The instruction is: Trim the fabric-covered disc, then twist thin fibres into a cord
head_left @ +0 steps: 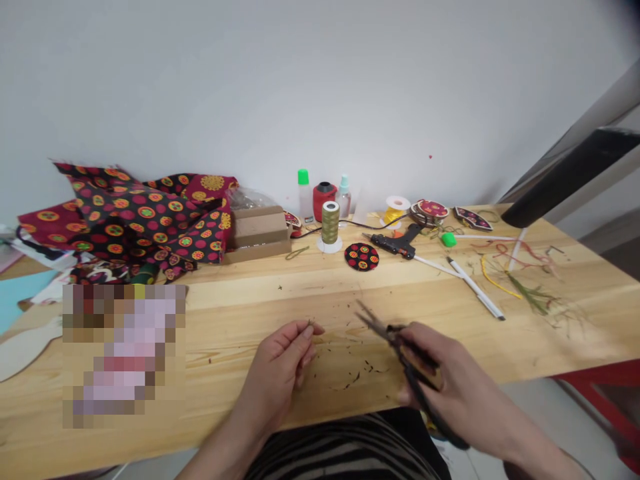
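Black-handled scissors point(419, 385) are in my right hand point(450, 380), their blades slightly parted and pointing up and left. My left hand point(283, 363) is closed in a pinch over the table's front part; a tiny dark bit shows at its fingertips, too small to name. Small dark scraps point(354, 379) lie on the wood between my hands. Beyond them sits a round patterned fabric piece point(362, 257), with an olive thread spool point(330, 223) behind it to the left.
Patterned cloth point(145, 213) is heaped at the back left beside a cardboard box point(260, 233). A glue gun point(397, 243), a white pen point(475, 288) and loose threads point(533, 293) lie to the right. A black cylinder point(565, 177) leans at the far right.
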### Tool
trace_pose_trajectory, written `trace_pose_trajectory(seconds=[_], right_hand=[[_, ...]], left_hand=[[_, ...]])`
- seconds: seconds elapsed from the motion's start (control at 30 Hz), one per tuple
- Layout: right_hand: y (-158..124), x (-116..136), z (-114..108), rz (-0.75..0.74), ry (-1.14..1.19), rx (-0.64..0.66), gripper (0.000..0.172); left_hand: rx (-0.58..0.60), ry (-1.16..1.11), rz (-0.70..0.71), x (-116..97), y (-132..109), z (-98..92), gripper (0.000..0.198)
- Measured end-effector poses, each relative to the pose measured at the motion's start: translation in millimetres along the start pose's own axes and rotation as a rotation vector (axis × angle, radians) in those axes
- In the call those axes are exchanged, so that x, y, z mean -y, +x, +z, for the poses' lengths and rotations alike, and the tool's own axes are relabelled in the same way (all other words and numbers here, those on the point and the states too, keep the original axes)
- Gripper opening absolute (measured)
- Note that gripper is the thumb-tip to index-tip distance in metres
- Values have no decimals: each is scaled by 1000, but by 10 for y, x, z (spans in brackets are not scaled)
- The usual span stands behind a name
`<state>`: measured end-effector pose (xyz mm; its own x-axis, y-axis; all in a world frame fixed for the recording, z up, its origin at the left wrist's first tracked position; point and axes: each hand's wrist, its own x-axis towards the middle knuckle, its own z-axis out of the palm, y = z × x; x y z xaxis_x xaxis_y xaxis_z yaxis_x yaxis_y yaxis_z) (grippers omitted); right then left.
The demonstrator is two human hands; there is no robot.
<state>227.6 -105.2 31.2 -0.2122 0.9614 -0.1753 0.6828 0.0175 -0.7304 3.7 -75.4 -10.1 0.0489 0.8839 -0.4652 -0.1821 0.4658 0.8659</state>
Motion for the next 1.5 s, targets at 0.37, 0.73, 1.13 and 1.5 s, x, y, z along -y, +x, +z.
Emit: trace_pose_trajectory(seconds=[0.37,0.73,1.13,1.5], right_hand=[[139,150,149,-10,-120,187,27],[238,167,287,-70,-91,150,30],[120,104,140,-21,-131,184,29],[208,137,249,-69,-108,164,35]], left_hand=[[34,-66,14,6,-35,-23,23],[127,-39,-17,41,-68,30,24],[29,-126,26,8,-34,-4,22],[109,-50,-21,75,-100,40,23]])
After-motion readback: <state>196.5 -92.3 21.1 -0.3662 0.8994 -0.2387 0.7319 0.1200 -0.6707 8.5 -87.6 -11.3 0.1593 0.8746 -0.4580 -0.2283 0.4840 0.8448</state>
